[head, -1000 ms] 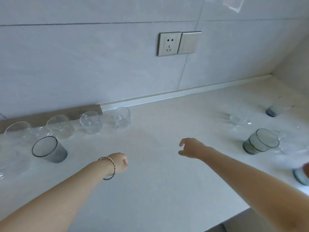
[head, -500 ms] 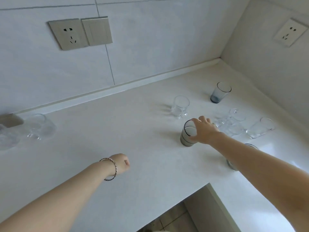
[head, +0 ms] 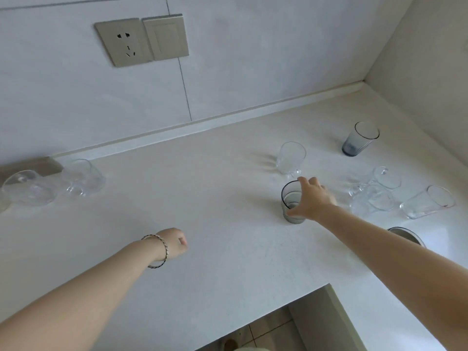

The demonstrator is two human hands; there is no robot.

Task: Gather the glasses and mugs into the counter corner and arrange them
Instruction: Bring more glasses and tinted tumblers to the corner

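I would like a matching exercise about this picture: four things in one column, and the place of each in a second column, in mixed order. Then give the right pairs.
Things
1. grey glass
2. blue glass
3. socket
4. bracelet

Places
a. on the wall
b. gripped by the right hand
c. round the wrist of the left hand
d. standing free, nearest the corner of the counter

Pairs: 1-b, 2-d, 3-a, 4-c
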